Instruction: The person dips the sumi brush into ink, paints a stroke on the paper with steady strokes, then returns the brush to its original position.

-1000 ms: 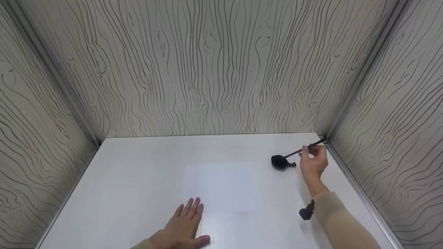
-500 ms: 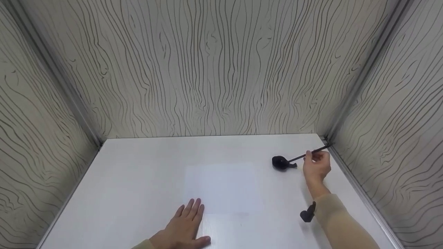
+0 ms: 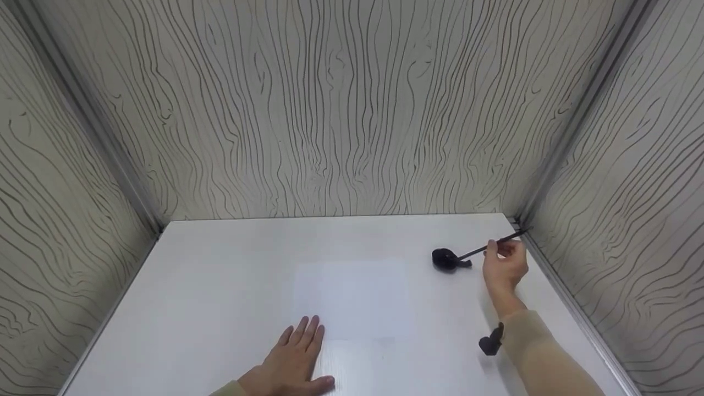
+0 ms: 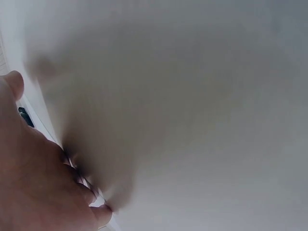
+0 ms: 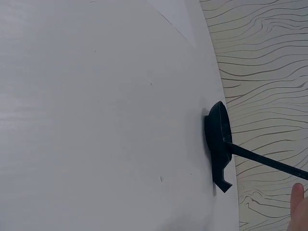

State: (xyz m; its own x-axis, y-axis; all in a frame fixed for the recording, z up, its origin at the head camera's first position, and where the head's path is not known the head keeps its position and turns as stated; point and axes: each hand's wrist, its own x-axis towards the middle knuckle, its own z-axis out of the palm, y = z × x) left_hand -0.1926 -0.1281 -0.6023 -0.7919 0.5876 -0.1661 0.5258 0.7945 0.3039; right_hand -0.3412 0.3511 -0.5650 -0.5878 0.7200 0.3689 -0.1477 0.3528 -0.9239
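Note:
In the head view my right hand (image 3: 503, 267) pinches a slim black brush-like stick (image 3: 477, 252) between thumb and fingers. The stick slants down to the left, its lower end in a small black dish (image 3: 444, 259). A short bent handle juts from this dish, as the right wrist view also shows; there a fingertip (image 5: 297, 195) appears below the stick (image 5: 269, 161). The stick's tip is hidden inside the dish. My left hand (image 3: 294, 357) lies flat with fingers straight, fingertips at the lower left corner of a white paper sheet (image 3: 355, 300).
The white tabletop (image 3: 220, 275) carries the paper and the dish. Wood-grain panels (image 3: 352, 110) rise at the back and both sides, joined by grey metal corner posts. A dark wrist device (image 3: 490, 341) hangs under the right sleeve.
My right hand has shifted slightly to the right and nearer with the stick, over the first half second, and has barely moved since. The left hand stays in place.

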